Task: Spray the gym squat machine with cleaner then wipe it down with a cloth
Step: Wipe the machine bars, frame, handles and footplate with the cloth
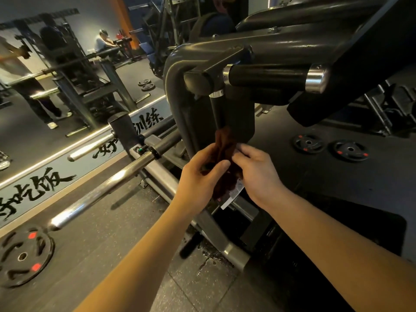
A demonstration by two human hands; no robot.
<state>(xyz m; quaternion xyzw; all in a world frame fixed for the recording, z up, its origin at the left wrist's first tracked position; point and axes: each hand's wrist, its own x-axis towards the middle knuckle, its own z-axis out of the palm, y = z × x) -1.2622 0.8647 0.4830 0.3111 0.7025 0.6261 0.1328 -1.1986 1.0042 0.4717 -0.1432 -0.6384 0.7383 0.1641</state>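
Note:
The dark grey squat machine (225, 55) fills the upper middle, with a black padded handle (265, 75) capped in chrome and a second grip (217, 111) pointing down. A dark red cloth (222, 152) with a white label hangs just under that lower grip. My left hand (200, 179) and my right hand (258, 172) both pinch the cloth from either side, below the machine's black pad. No spray bottle is in view.
A chrome bar (108, 188) of the machine juts toward the lower left over the rubber floor. Weight plates lie at the lower left (24, 255) and on the right (351, 150). A mirror wall (45, 86) on the left reflects racks and people. A wet patch (209, 255) marks the floor.

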